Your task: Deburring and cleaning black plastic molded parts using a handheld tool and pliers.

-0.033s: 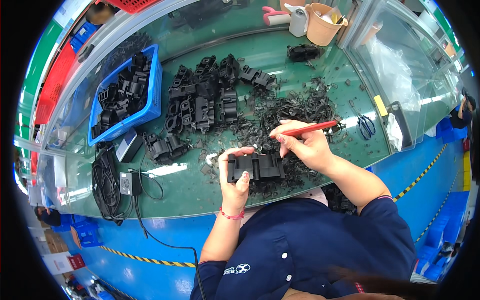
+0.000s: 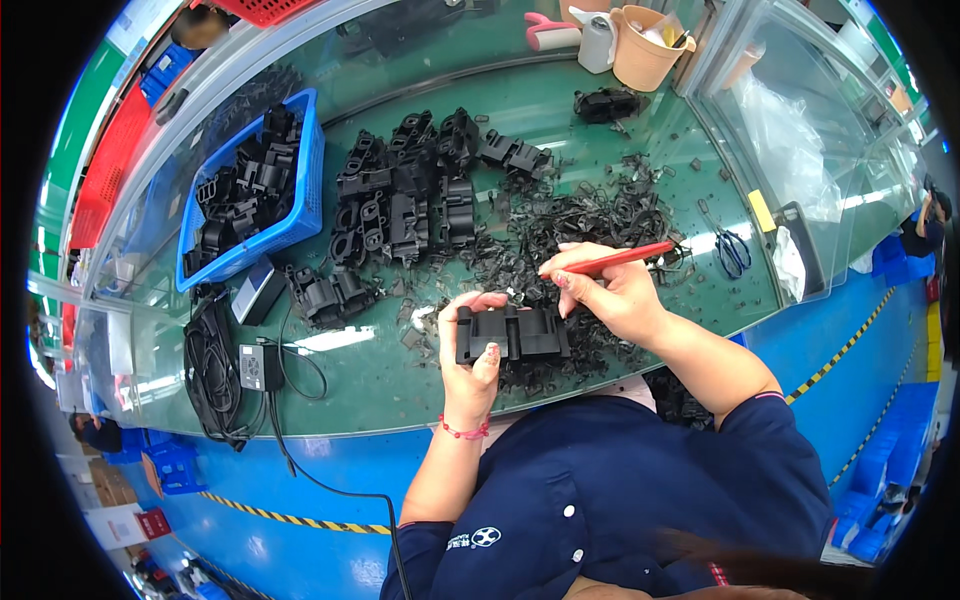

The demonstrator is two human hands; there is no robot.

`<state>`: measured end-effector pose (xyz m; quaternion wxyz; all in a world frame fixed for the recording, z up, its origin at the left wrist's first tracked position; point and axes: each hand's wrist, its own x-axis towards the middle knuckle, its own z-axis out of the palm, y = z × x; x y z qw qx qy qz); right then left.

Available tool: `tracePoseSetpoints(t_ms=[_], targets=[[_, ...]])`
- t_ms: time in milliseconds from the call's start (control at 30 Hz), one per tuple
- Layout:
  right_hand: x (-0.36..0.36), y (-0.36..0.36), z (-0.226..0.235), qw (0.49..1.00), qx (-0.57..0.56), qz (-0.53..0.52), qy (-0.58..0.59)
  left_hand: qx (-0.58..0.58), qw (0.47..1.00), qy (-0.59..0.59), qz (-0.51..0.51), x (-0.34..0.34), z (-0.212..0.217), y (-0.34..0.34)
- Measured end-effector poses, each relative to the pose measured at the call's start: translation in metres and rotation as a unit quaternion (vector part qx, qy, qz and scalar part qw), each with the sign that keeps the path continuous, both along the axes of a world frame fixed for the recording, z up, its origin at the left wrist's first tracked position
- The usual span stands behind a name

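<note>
My left hand (image 2: 469, 352) is closed round the left end of a black moulded plastic part (image 2: 520, 334), holding it over the near edge of the bench. Thumb in front, fingers behind, it keeps the part roughly level. A slim red tool (image 2: 622, 258), shaped like a pen, lies in my right hand (image 2: 612, 295), pinched between thumb and fingers. Its working tip is hidden by the fingers, which are at the part's upper right end; I cannot tell whether the tip touches it. Black plastic scraps (image 2: 590, 215) are heaped just beyond both hands.
Similar black parts (image 2: 408, 222) stand grouped left of the scraps, and more fill a blue basket (image 2: 312, 170). Scissors (image 2: 733, 255) lie at the right. A cable bundle (image 2: 212, 375) and power adapter (image 2: 260, 367) sit near the left edge. A tan bucket (image 2: 643, 72) stands far right.
</note>
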<state>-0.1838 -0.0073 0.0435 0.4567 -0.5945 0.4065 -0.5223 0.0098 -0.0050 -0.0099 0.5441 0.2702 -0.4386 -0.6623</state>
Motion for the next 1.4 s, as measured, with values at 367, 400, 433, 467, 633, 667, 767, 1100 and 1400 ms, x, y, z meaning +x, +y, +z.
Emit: tracePoseSetpoints(t_ms=[367,400,433,467,633,667,767,1100,1400], targets=[[0.008,0.009,-0.013,0.988,0.056,0.056,-0.132,-0.002,1.0,-0.028,0.007,0.0,0.001,0.005],[0.007,0.01,-0.011,0.98,0.093,0.057,-0.168,-0.015,0.998,-0.052,0.012,0.001,0.001,0.005],[0.009,0.009,-0.014,0.984,0.065,0.029,-0.165,-0.028,0.997,-0.076,0.017,0.001,0.0,0.006],[0.007,0.01,-0.011,0.981,0.083,0.031,-0.175,-0.04,0.994,-0.1,0.022,0.002,-0.002,0.006],[-0.002,0.003,-0.012,0.987,0.038,-0.031,-0.156,-0.015,0.998,-0.048,0.035,0.002,-0.008,0.007],[-0.001,0.0,-0.015,0.989,0.004,-0.058,-0.135,0.001,0.999,-0.019,0.037,0.001,-0.007,0.007],[-0.004,-0.005,-0.022,0.989,-0.112,-0.099,0.019,0.115,0.983,0.142,-0.019,0.0,-0.006,0.007],[0.007,0.015,-0.02,0.986,0.113,0.031,-0.122,0.168,0.977,0.126,-0.037,0.0,-0.006,0.01],[-0.001,0.007,-0.022,1.0,0.001,0.021,0.007,0.132,0.987,0.086,-0.007,0.006,-0.016,0.01]])
